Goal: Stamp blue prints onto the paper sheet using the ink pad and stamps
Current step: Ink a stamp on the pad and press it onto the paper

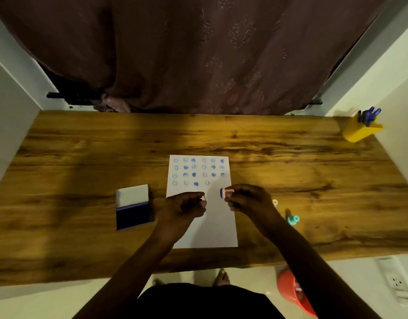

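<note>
Ink pad (133, 215) open on table (290, 162), just left of left hand (186, 207). Left hand pinched on sth small & pale, prob a stamp, mostly hidden. Paper sheet (212, 226) under both hands, prints beyond fingertips. Right hand (246, 201) pinching pink stamp (226, 192), blue face pointing left. Light, rigid, small; grip by stem, keep off inked face. Teal stamp (293, 219) right of right hand; pale ring nearby unclear.

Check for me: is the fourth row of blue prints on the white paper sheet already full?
No, the fourth row on the white paper sheet holds only four blue prints, leaving its right end blank.
</note>
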`<state>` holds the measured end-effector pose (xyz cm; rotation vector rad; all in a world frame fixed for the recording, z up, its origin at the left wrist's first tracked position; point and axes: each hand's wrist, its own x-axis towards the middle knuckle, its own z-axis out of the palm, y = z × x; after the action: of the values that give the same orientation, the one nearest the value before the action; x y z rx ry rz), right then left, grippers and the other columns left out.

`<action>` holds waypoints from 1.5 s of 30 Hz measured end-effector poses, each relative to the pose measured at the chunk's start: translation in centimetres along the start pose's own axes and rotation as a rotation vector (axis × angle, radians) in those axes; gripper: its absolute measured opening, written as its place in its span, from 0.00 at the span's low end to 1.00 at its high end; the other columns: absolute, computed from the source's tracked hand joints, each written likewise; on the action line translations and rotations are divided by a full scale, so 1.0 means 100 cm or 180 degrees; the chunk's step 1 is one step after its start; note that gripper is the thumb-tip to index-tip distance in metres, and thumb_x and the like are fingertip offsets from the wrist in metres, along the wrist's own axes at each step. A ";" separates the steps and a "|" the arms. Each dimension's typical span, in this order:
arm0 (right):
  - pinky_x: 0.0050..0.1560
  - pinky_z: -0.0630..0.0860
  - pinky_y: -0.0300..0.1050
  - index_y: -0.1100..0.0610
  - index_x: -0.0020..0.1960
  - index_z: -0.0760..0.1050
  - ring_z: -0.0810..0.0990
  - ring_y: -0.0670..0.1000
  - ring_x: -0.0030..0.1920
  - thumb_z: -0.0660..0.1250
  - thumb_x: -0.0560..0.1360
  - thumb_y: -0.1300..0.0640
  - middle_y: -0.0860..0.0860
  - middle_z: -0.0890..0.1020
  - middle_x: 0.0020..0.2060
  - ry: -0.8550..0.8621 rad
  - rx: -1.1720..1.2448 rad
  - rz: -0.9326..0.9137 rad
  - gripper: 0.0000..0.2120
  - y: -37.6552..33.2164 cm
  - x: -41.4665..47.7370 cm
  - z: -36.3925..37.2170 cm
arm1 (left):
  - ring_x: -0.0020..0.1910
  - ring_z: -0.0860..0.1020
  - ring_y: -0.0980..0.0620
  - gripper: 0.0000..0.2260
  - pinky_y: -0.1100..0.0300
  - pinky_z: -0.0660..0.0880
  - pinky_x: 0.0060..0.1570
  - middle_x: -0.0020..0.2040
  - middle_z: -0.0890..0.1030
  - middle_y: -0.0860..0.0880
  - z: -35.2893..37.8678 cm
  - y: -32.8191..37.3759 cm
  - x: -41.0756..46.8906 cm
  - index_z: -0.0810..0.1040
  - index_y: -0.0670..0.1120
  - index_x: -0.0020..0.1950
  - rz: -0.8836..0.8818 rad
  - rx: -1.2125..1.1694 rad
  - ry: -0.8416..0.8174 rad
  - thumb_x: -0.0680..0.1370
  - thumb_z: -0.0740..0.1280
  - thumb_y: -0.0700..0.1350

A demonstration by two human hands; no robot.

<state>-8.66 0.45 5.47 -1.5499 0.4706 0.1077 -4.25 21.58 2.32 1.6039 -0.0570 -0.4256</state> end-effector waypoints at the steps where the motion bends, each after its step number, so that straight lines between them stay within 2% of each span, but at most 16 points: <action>1: 0.44 0.82 0.41 0.54 0.53 0.86 0.87 0.53 0.45 0.76 0.74 0.56 0.55 0.88 0.45 -0.0025 0.0019 -0.0065 0.07 0.003 -0.009 -0.001 | 0.53 0.87 0.55 0.21 0.55 0.86 0.50 0.51 0.87 0.61 0.006 0.003 -0.001 0.84 0.67 0.51 0.0056 -0.0032 -0.0133 0.76 0.76 0.38; 3: 0.45 0.83 0.42 0.54 0.53 0.86 0.87 0.53 0.45 0.75 0.75 0.57 0.55 0.88 0.46 -0.0079 -0.0015 -0.0156 0.07 0.007 -0.023 -0.004 | 0.53 0.87 0.54 0.23 0.57 0.85 0.49 0.50 0.87 0.63 0.017 0.004 0.000 0.84 0.69 0.50 0.0100 0.0022 -0.0342 0.76 0.75 0.36; 7: 0.47 0.83 0.44 0.57 0.55 0.85 0.86 0.56 0.48 0.73 0.76 0.61 0.55 0.88 0.48 -0.0145 -0.0128 -0.0178 0.08 0.011 -0.035 -0.015 | 0.50 0.88 0.47 0.20 0.49 0.85 0.54 0.51 0.89 0.55 0.034 0.003 0.002 0.87 0.65 0.49 0.0104 0.0190 -0.0576 0.76 0.76 0.36; 11: 0.48 0.83 0.44 0.57 0.55 0.85 0.86 0.55 0.49 0.74 0.76 0.60 0.53 0.88 0.47 -0.0103 -0.0237 -0.0238 0.08 0.013 -0.040 -0.027 | 0.51 0.88 0.51 0.21 0.52 0.85 0.55 0.50 0.89 0.59 0.045 0.005 0.000 0.87 0.67 0.50 0.0173 0.0233 -0.0741 0.76 0.76 0.37; 17: 0.46 0.81 0.37 0.56 0.55 0.85 0.87 0.46 0.46 0.73 0.77 0.59 0.48 0.89 0.45 -0.0289 -0.0460 -0.0261 0.08 0.017 -0.042 -0.043 | 0.53 0.86 0.55 0.18 0.51 0.82 0.60 0.50 0.88 0.61 0.055 0.008 -0.003 0.86 0.68 0.50 0.0390 0.0417 -0.0833 0.74 0.78 0.43; 19: 0.44 0.81 0.37 0.56 0.54 0.85 0.87 0.46 0.43 0.72 0.78 0.57 0.48 0.88 0.42 -0.0314 -0.0513 -0.0170 0.07 0.021 -0.043 -0.049 | 0.58 0.85 0.55 0.15 0.48 0.80 0.65 0.53 0.88 0.59 0.059 0.008 -0.004 0.87 0.65 0.51 0.0495 0.0380 -0.0813 0.72 0.79 0.45; 22: 0.43 0.82 0.41 0.54 0.52 0.85 0.87 0.51 0.43 0.72 0.78 0.51 0.53 0.88 0.43 -0.0290 -0.0318 0.0056 0.08 0.027 -0.046 -0.055 | 0.60 0.85 0.45 0.14 0.40 0.78 0.66 0.55 0.89 0.47 0.065 0.003 -0.004 0.88 0.60 0.52 0.0424 0.0147 -0.0881 0.68 0.80 0.50; 25: 0.41 0.82 0.42 0.52 0.50 0.85 0.87 0.50 0.40 0.71 0.77 0.46 0.52 0.88 0.42 -0.0247 -0.0291 0.0155 0.10 0.035 -0.048 -0.062 | 0.57 0.86 0.49 0.14 0.42 0.80 0.64 0.52 0.90 0.54 0.074 0.000 -0.003 0.88 0.64 0.51 0.0292 0.0167 -0.0993 0.65 0.80 0.54; 29: 0.42 0.84 0.43 0.51 0.47 0.85 0.87 0.54 0.40 0.71 0.77 0.48 0.53 0.88 0.40 -0.0138 -0.0523 0.0170 0.08 0.048 -0.050 -0.075 | 0.56 0.87 0.51 0.16 0.44 0.81 0.64 0.52 0.90 0.52 0.084 -0.013 0.000 0.88 0.53 0.56 0.0056 0.0523 -0.1145 0.68 0.81 0.48; 32: 0.37 0.80 0.35 0.50 0.45 0.85 0.87 0.48 0.37 0.73 0.76 0.46 0.49 0.87 0.37 0.0022 -0.0986 0.0014 0.08 0.052 -0.050 -0.084 | 0.53 0.87 0.58 0.17 0.51 0.82 0.62 0.50 0.89 0.58 0.090 -0.021 0.003 0.87 0.57 0.54 -0.0065 0.0727 -0.1074 0.70 0.81 0.42; 34: 0.35 0.75 0.28 0.49 0.43 0.84 0.84 0.41 0.35 0.74 0.75 0.45 0.45 0.86 0.34 0.0342 -0.1705 -0.0198 0.09 0.057 -0.048 -0.093 | 0.51 0.87 0.59 0.16 0.55 0.82 0.60 0.49 0.89 0.58 0.093 -0.023 0.006 0.86 0.58 0.53 -0.0079 0.0793 -0.1001 0.70 0.81 0.41; 36: 0.34 0.71 0.25 0.50 0.42 0.84 0.82 0.38 0.35 0.73 0.75 0.45 0.42 0.84 0.34 0.0672 -0.2459 -0.0363 0.09 0.062 -0.047 -0.102 | 0.50 0.87 0.59 0.15 0.59 0.82 0.58 0.48 0.89 0.58 0.095 -0.025 0.009 0.86 0.57 0.53 -0.0062 0.0825 -0.0945 0.71 0.80 0.41; 39: 0.35 0.71 0.29 0.50 0.41 0.81 0.80 0.39 0.36 0.70 0.77 0.49 0.43 0.83 0.37 0.0804 -0.2960 -0.0359 0.07 0.071 -0.047 -0.114 | 0.50 0.86 0.61 0.13 0.66 0.79 0.54 0.47 0.89 0.60 0.097 -0.025 0.012 0.86 0.59 0.51 -0.0031 0.0902 -0.0960 0.72 0.80 0.43; 42: 0.37 0.76 0.39 0.49 0.44 0.80 0.80 0.44 0.39 0.68 0.76 0.48 0.45 0.82 0.40 0.0810 -0.3232 -0.0235 0.06 0.078 -0.046 -0.119 | 0.50 0.86 0.61 0.12 0.66 0.79 0.53 0.47 0.89 0.61 0.099 -0.026 0.014 0.86 0.59 0.50 -0.0066 0.0918 -0.0960 0.72 0.80 0.44; 45: 0.39 0.76 0.41 0.49 0.47 0.80 0.81 0.47 0.42 0.69 0.76 0.49 0.47 0.81 0.43 0.0803 -0.3416 -0.0279 0.05 0.082 -0.043 -0.122 | 0.50 0.86 0.61 0.11 0.67 0.79 0.52 0.47 0.89 0.61 0.101 -0.027 0.015 0.86 0.59 0.50 -0.0054 0.0959 -0.0958 0.73 0.79 0.44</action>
<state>-18.21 -10.18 -0.04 -2.6551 0.5787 0.1017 -6.51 11.73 -0.88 1.8236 -0.3504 -0.6950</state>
